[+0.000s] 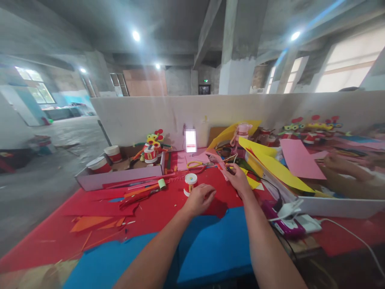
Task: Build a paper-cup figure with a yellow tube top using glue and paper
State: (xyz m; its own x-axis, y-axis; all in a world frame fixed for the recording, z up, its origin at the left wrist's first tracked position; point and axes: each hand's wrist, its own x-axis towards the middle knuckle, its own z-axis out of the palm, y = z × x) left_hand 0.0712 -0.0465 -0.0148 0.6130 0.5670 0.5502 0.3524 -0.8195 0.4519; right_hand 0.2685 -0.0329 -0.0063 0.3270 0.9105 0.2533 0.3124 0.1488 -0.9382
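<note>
My right hand (237, 178) is wrapped around a pink glue gun (221, 165), its narrow tip pointing up and to the left. My left hand (200, 198) hovers over the red tabletop with fingers curled together; whatever may be in them is hidden. Just beyond the left hand stands a small white-and-red paper cup (190, 182), upside down, with a small yellow-green spot on top. Scissors with yellow and red handles (197, 165) lie behind the cup, left of the glue gun.
A box of cups and a finished figure (152, 148) stands at the left. Paper strips and red scissors (136, 197) lie before it. At the right are yellow sheets (276, 168), a white box (337, 206) and a purple power strip (282, 222) with cords. Blue sheeting (216, 249) covers the near edge.
</note>
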